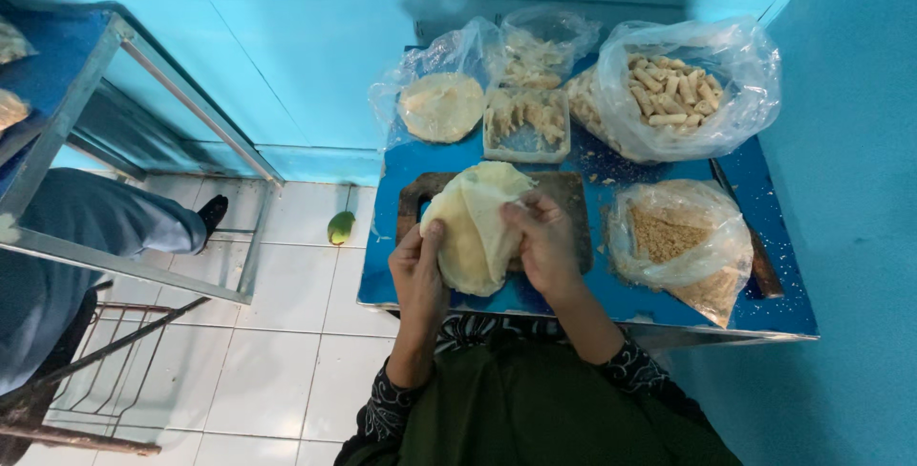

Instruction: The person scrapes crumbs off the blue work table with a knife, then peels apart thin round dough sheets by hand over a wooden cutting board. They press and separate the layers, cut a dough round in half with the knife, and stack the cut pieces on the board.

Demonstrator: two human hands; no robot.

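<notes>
A stack of thin pale round wrappers (473, 232) lies over a dark wooden cutting board (569, 189) on a small blue table (611, 292). My left hand (418, 270) grips the stack's left edge, thumb on top. At the right edge my right hand (544, 242) pinches the top sheet, which is lifted and folded over towards the far side.
At the table's far side stand a bag with round wrappers (441, 105), a clear tub of rolled pieces (526, 122) and a large bag of rolls (673, 89). A bag of crumbs (676, 242) and a knife (755, 256) lie right. A green fruit (341, 227) lies on the tiled floor. Another person's leg (115, 222) is left.
</notes>
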